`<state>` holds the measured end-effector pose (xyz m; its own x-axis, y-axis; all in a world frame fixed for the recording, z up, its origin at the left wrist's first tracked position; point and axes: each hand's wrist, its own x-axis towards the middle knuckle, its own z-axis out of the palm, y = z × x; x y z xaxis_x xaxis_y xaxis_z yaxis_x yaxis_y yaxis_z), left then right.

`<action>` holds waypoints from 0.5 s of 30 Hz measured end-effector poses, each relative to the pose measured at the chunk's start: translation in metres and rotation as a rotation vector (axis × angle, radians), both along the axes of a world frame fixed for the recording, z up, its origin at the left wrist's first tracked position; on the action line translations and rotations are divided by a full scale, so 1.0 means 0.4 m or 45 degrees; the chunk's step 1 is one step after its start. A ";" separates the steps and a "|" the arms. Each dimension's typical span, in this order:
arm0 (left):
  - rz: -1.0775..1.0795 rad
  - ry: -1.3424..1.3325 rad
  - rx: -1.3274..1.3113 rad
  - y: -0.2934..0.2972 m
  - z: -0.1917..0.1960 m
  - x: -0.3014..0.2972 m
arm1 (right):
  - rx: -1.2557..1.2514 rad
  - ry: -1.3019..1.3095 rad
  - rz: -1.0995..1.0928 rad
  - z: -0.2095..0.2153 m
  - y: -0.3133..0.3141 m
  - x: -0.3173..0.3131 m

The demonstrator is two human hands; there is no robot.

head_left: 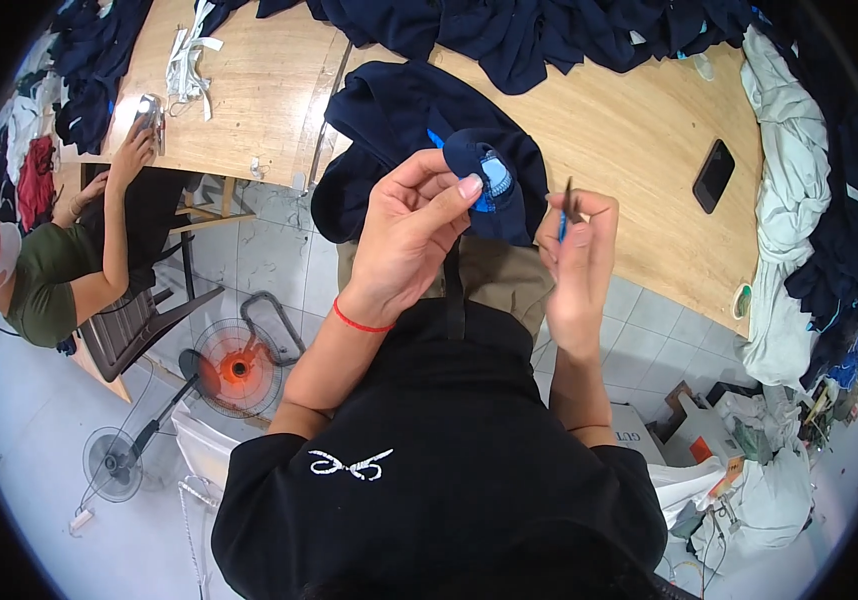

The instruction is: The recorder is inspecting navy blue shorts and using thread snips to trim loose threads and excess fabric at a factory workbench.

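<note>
My left hand (404, 228) pinches the edge of a navy garment (389, 112) between thumb and fingers, lifting part of it above my lap. At the pinched spot a small light-blue patch (495, 174) shows, with brighter blue cloth beside it. The rest of the garment drapes over the table edge and my lap. Just to the right, apart from the cloth, my right hand (581, 265) is closed around small thread snips (568, 203) with dark blades pointing up and a bit of blue at the handle. Their lower part is hidden by my fingers.
Navy garments (569, 30) heap along the table's (619, 130) far edge, pale cloth (789, 150) along its right. A black phone (715, 176) lies on the right. White strips (189, 65) lie far left. At left sits a co-worker (59, 265); a standing fan (239, 368) is nearby.
</note>
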<state>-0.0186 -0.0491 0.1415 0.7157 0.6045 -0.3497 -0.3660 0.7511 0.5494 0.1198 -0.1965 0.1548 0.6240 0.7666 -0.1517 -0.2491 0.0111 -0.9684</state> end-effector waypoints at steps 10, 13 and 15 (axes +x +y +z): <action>-0.001 0.059 0.123 -0.025 0.014 0.003 | -0.041 -0.519 -0.067 -0.009 0.047 -0.054; 0.033 0.035 0.145 -0.027 0.014 0.002 | -0.044 -0.585 -0.054 -0.015 0.050 -0.050; 0.032 0.033 0.165 -0.028 0.013 -0.001 | -0.036 -0.585 -0.058 -0.012 0.050 -0.050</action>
